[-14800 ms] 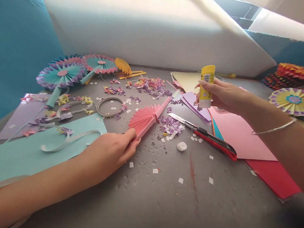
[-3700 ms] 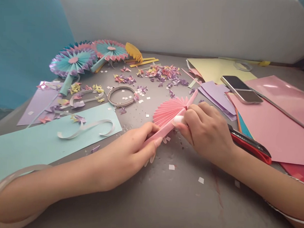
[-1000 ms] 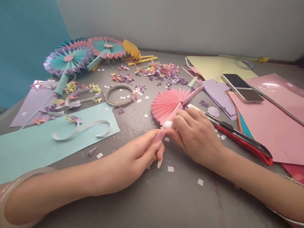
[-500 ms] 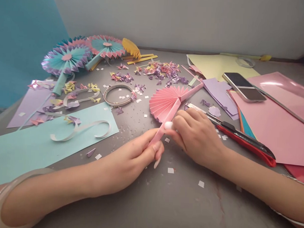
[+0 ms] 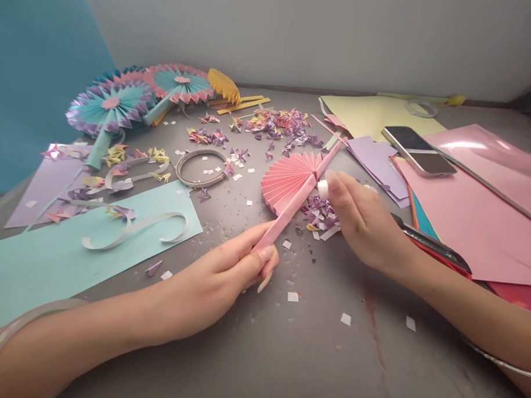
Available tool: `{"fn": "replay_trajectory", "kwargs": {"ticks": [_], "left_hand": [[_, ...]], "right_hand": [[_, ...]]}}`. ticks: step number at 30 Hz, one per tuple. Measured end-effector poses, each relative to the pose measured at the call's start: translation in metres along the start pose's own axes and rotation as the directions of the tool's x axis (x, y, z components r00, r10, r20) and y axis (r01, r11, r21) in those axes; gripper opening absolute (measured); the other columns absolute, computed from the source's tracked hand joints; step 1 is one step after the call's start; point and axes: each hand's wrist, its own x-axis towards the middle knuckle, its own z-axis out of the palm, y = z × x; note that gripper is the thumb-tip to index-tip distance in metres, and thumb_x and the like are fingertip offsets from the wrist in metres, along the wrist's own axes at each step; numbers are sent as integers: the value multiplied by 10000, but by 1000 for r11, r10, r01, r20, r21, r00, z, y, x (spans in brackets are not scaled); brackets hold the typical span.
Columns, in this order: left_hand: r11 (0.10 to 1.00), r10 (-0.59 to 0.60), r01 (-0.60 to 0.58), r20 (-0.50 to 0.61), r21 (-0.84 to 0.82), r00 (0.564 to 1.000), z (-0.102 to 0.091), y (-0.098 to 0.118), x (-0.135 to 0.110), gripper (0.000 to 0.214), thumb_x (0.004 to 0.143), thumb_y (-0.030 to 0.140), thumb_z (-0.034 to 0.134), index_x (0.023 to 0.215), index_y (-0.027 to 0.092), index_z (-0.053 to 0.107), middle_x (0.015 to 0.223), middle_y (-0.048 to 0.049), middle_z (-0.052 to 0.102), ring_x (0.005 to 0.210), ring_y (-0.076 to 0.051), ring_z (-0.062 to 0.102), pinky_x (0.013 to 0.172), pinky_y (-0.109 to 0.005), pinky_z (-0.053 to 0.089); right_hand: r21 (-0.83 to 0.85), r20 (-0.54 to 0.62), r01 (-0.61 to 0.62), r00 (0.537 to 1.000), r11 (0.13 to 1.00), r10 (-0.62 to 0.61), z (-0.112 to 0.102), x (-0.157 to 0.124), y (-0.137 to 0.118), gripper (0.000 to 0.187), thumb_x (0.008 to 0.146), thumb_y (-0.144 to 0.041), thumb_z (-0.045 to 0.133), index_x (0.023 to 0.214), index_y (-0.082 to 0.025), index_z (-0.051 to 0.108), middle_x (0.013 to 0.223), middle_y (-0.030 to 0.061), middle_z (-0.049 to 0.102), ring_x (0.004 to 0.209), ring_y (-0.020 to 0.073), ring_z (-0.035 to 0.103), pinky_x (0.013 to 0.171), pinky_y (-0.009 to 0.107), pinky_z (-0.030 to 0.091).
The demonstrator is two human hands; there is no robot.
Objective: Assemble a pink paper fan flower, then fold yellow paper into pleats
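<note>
My left hand [image 5: 237,262] is closed on the lower end of a pink folded paper fan [image 5: 287,182], thumb on top of its flat pink arm. The pleats are spread in a half-round on the left, while the other arm points up and right. In my right hand [image 5: 364,220] is a glue stick [image 5: 323,189]; only its white end shows, near the fan's pivot, and I cannot tell whether it touches. Small purple paper pieces [image 5: 319,212] lie just below the fan. A red and black box cutter [image 5: 438,245] is partly hidden behind my right wrist.
Finished pleated fans [image 5: 112,103] stand at the back left. A tape roll [image 5: 201,168], light blue paper [image 5: 159,253] and many paper scraps [image 5: 277,124] cover the left and middle. To the right are a phone [image 5: 419,151], purple paper [image 5: 377,168] and pink sheets [image 5: 478,218].
My right hand has moved up and right along the fan's arm with the glue stick, from near my left fingers to the pivot. The purple pieces below are now uncovered. My left hand keeps its hold.
</note>
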Motion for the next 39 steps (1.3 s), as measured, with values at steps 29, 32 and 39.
{"fn": "replay_trajectory", "kwargs": {"ticks": [29,32,39], "left_hand": [[999,19,-19,2,-29,1000,1,0,1,203,1031,353,359,977,206,487,769,51,477,618,-91,349,552,-224,307],[984,-9,-1,-53,-177,999,3,-3,5,183,1012,351,427,1060,191,503,730,49,560,556,-75,398,512,-204,346],[956,-180,152,-94,-252,979,2,0,8,220,986,383,480,1058,185,546,689,38,656,388,-63,508,410,-195,418]], "right_hand": [[-303,17,115,993,946,-115,12,2,9,358,1020,-409,318,709,-235,350,663,-2,484,622,170,427,642,312,328],[-230,9,131,991,964,-132,9,1,6,352,1019,-391,329,700,-244,311,641,-10,474,592,165,418,630,314,340],[-195,100,224,973,955,-208,16,-11,-10,294,1015,-330,362,751,-221,428,703,18,543,686,181,470,668,305,362]]}}
